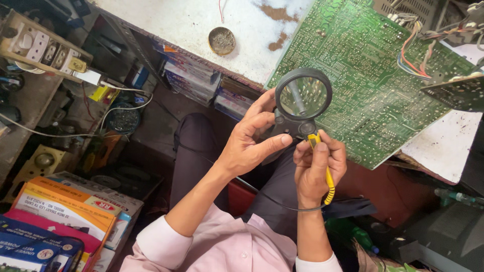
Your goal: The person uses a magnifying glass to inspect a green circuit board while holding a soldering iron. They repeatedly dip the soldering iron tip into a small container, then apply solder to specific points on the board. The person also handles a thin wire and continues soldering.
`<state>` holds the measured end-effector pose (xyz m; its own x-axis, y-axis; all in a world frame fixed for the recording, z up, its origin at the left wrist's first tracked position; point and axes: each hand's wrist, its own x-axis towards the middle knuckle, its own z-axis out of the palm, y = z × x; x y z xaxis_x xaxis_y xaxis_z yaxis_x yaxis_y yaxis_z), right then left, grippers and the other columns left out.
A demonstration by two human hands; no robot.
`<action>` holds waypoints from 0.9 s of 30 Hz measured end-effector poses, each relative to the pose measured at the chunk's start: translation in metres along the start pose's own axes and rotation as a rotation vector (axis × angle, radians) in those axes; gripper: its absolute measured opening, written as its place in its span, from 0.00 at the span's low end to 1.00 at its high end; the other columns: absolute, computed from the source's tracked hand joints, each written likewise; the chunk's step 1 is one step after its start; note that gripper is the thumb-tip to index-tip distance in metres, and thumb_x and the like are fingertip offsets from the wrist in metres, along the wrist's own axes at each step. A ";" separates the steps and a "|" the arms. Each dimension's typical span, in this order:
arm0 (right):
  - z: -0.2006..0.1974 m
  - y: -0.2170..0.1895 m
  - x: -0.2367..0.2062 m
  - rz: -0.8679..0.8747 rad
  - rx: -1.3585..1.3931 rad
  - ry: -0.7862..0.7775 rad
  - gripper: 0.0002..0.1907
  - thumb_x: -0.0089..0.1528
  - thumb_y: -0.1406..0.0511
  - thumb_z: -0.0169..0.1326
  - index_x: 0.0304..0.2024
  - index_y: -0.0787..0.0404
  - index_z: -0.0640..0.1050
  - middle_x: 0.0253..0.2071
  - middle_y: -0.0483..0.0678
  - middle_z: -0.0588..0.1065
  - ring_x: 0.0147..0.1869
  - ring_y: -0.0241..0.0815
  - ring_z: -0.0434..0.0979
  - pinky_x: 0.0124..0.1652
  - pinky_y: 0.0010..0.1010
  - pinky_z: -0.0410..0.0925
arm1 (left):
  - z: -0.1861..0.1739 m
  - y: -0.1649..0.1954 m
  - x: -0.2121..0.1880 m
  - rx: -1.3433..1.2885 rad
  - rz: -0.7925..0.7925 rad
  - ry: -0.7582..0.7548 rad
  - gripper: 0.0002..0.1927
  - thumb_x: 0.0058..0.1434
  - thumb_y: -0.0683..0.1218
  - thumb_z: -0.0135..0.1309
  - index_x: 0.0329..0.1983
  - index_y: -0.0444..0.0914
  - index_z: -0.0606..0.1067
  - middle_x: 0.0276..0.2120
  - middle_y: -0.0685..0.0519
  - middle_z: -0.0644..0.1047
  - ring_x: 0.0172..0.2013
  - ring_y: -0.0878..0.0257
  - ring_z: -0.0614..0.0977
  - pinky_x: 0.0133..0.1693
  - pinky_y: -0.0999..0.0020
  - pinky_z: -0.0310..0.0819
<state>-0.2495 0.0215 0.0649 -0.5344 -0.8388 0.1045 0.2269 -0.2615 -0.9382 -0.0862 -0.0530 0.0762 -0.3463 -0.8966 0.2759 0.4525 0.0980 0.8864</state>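
The round black-rimmed magnifying glass [303,95] sits over the near edge of the large green printed circuit board [373,75], above the person's lap. The left hand [247,143] pinches its black base between thumb and fingers. The right hand [318,168] is closed around a slim yellow-handled soldering iron [327,174], its tip up at the lens base. To do this well, I judge: keep the lens steady and brace the iron hand. Count: one lens, one iron, one large board, one round metal tin [222,41] on the white bench [201,25].

Round black magnifying glass [303,96] held upright, yellow-handled tool [326,176] beside it
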 end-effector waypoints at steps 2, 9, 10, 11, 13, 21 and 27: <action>0.001 0.000 0.000 -0.018 -0.006 -0.018 0.10 0.73 0.68 0.48 0.55 0.66 0.73 0.35 0.54 0.79 0.31 0.38 0.76 0.31 0.25 0.69 | 0.000 0.000 0.000 0.004 0.002 0.004 0.17 0.67 0.43 0.63 0.57 0.35 0.77 0.79 0.41 0.55 0.79 0.49 0.59 0.77 0.55 0.53; 0.001 -0.011 0.000 -0.139 -0.238 -0.073 0.13 0.71 0.71 0.54 0.58 0.69 0.75 0.38 0.53 0.80 0.35 0.35 0.76 0.36 0.23 0.70 | 0.000 0.005 0.000 -0.081 -0.004 0.000 0.16 0.68 0.44 0.63 0.57 0.35 0.77 0.79 0.41 0.54 0.79 0.49 0.58 0.76 0.55 0.53; 0.002 -0.014 0.000 -0.133 -0.268 -0.070 0.13 0.71 0.71 0.54 0.58 0.69 0.75 0.39 0.53 0.80 0.36 0.34 0.77 0.38 0.23 0.71 | 0.000 0.005 0.000 -0.093 -0.003 -0.001 0.16 0.68 0.44 0.63 0.57 0.35 0.77 0.79 0.41 0.54 0.79 0.49 0.58 0.76 0.55 0.53; 0.002 -0.018 -0.001 -0.126 -0.299 -0.067 0.14 0.70 0.71 0.55 0.57 0.70 0.76 0.40 0.53 0.80 0.38 0.34 0.77 0.39 0.23 0.71 | 0.000 0.006 -0.001 -0.087 -0.005 -0.001 0.16 0.68 0.44 0.63 0.56 0.35 0.77 0.79 0.41 0.54 0.79 0.49 0.58 0.76 0.55 0.53; 0.004 -0.024 -0.001 -0.130 -0.405 -0.065 0.14 0.68 0.71 0.57 0.57 0.69 0.77 0.40 0.52 0.80 0.39 0.34 0.78 0.41 0.23 0.73 | -0.001 0.006 0.000 -0.071 -0.010 0.000 0.16 0.67 0.44 0.63 0.56 0.34 0.77 0.78 0.41 0.54 0.79 0.49 0.58 0.76 0.55 0.54; 0.015 -0.054 0.009 -0.315 -0.669 -0.201 0.13 0.66 0.73 0.60 0.54 0.69 0.80 0.45 0.50 0.78 0.44 0.32 0.77 0.47 0.20 0.70 | -0.002 0.005 0.000 -0.050 -0.004 0.006 0.16 0.67 0.43 0.63 0.55 0.35 0.77 0.78 0.41 0.55 0.78 0.49 0.59 0.75 0.55 0.55; 0.020 -0.071 0.014 -0.365 -0.775 -0.236 0.13 0.65 0.74 0.61 0.53 0.67 0.81 0.44 0.48 0.78 0.41 0.30 0.74 0.44 0.18 0.68 | -0.002 0.006 -0.001 -0.043 -0.030 0.007 0.16 0.66 0.44 0.63 0.56 0.35 0.78 0.78 0.41 0.56 0.78 0.49 0.60 0.74 0.56 0.56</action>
<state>-0.2564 0.0191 0.1393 -0.2648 -0.8651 0.4259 -0.5852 -0.2069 -0.7840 -0.0815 -0.0524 0.0808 -0.3546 -0.9020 0.2463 0.4771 0.0520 0.8773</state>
